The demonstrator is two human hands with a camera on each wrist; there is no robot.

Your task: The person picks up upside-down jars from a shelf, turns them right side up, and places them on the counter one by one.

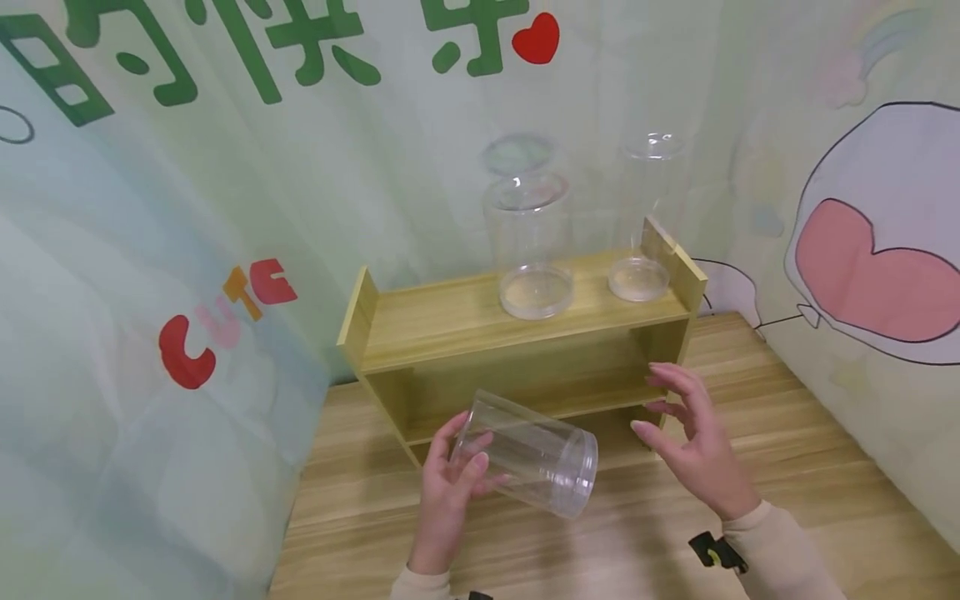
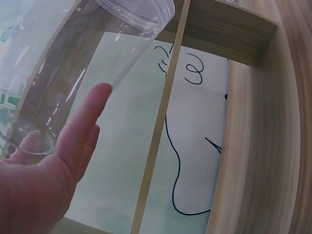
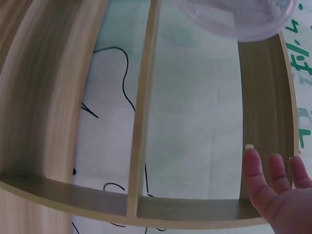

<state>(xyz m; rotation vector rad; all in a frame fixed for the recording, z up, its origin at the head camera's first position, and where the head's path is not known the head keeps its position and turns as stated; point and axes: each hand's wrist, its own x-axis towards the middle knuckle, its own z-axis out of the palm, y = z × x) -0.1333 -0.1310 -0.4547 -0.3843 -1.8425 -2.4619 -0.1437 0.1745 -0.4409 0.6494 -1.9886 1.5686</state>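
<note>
A clear plastic jar (image 1: 525,450) lies tilted in the air before the shelf, its lidded end toward the right. My left hand (image 1: 450,492) grips it round the other end, thumb on the near side; in the left wrist view the jar (image 2: 73,73) rises from the palm of the left hand (image 2: 53,170). To the right of the jar, apart from it, my right hand (image 1: 697,450) is held up with fingers spread and nothing in it. The right wrist view shows the right hand (image 3: 282,195) near the shelf, with the jar's round end (image 3: 243,24) at the top.
A wooden shelf (image 1: 450,321) stands on the wood-grain table (image 1: 360,517) against a printed cloth backdrop (image 1: 225,183). On its top board are two clear jars, a wide one (image 1: 534,250) near the middle and a slimmer one (image 1: 641,279) at the right end.
</note>
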